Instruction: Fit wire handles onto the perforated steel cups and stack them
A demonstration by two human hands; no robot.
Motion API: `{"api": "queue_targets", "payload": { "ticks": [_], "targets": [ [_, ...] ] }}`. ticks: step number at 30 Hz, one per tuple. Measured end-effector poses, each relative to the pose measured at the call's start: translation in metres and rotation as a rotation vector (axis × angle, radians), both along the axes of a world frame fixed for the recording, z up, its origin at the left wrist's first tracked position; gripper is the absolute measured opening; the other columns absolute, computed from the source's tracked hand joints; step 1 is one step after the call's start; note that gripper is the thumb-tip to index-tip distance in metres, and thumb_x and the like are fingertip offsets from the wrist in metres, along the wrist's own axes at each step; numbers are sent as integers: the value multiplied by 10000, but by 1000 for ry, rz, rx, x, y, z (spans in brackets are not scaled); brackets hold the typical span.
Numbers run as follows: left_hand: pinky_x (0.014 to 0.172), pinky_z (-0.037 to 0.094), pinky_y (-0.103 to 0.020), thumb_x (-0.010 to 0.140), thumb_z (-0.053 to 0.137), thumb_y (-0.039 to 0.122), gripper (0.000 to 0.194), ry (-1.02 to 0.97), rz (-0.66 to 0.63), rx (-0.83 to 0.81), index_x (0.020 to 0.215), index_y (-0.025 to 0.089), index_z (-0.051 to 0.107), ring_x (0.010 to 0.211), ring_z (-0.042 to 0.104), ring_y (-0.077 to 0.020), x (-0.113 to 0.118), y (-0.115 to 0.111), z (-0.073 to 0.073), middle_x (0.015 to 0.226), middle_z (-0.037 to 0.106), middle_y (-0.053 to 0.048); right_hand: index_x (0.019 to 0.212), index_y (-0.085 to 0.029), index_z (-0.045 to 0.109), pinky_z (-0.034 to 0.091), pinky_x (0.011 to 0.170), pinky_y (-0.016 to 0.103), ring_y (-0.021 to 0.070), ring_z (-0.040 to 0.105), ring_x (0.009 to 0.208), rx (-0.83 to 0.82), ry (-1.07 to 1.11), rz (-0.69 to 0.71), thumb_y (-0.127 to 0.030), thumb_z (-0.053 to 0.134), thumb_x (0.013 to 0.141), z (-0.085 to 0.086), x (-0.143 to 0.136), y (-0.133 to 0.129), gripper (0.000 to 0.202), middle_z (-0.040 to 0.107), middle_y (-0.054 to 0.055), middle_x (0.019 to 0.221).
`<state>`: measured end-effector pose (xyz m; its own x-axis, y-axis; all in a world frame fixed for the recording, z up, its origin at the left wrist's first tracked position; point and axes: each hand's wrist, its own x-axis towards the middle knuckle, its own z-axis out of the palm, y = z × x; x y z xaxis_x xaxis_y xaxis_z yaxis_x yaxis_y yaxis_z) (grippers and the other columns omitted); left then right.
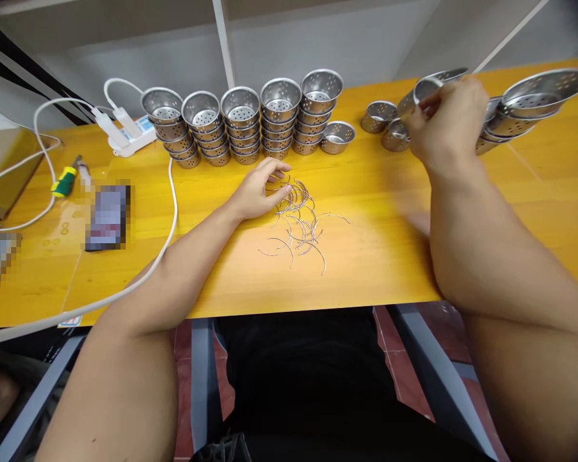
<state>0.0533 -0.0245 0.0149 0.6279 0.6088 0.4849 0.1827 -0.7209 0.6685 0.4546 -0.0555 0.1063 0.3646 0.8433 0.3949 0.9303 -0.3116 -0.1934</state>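
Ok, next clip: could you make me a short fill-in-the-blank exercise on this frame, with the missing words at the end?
1. A metal cup is held in the ____ hand, while the other hand is beside a loose pile of curved wires.
2. The row of stacked perforated cups is made up of ____ stacks.
3. A single unstacked cup stands at the ____ end of that row.
4. The tool handle is green and ____.

Missing words: right; five; right; yellow.

Yellow table [376, 276], left side: white power strip [143, 136] far, two plugs [126, 122] in. Green-yellow-handled tool [64, 183] nearer, dark phone [108, 218] to its right, screen unreadable. White cable [175, 199] runs near-left.
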Motion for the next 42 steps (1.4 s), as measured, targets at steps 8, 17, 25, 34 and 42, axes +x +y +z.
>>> {"api": "queue_targets", "payload": {
  "ticks": [8, 17, 25, 34, 42],
  "targets": [
    [1147, 766, -557, 1108, 833, 663, 895, -8, 8, 18, 1834, 320, 436, 1408, 836, -346, 1, 6, -11, 1767, 693, -190, 1312, -224, 880, 710, 1058, 539, 311, 794, 1150, 357, 16, 766, -322, 768, 1191, 1, -58, -46, 192, 775, 215, 1439],
    [1450, 609, -726, 1050, 840, 900, 1018, -12, 55, 180, 1812, 347, 453, 1660, 724, -435, 1, 12, -3, 1785, 683, -171, 1542, -289, 820, 779, 963, 559, 380, 846, 1308, 139, 60, 1100, -362, 624, 1212, -42, -133, -59, 390, 752, 149, 1716],
    [1450, 575, -740, 1007, 843, 961, 1038, 28, 28, 244, 1768, 326, 533, 1659, 693, -471, 2, 21, -10, 1688, 667, -182, 1551, -277, 837, 754, 1017, 587, 369, 823, 1165, 0, 166, 1146, -412, 651, 1192, -45, -138, -59, 426, 769, 170, 1595],
    [1402, 633, -662, 1083, 703, 1003, 973, 31, -15, 220, 1750, 326, 493, 1626, 722, -430, 2, 25, -11, 1722, 682, -179, 1263, -281, 828, 714, 1178, 686, 393, 754, 1275, 170, 416, 1004, -757, 741, 1217, -46, -139, -58, 487, 695, 185, 1479],
    [1400, 658, -651, 1109, 823, 841, 845, 119, 91, 172, 1742, 340, 573, 1714, 681, -434, 3, 0, 10, 1780, 657, -169, 1278, -312, 804, 723, 1151, 699, 415, 749, 1297, 152, 465, 983, -686, 874, 1145, -50, -144, -58, 403, 737, 166, 1408]
  ]
}}
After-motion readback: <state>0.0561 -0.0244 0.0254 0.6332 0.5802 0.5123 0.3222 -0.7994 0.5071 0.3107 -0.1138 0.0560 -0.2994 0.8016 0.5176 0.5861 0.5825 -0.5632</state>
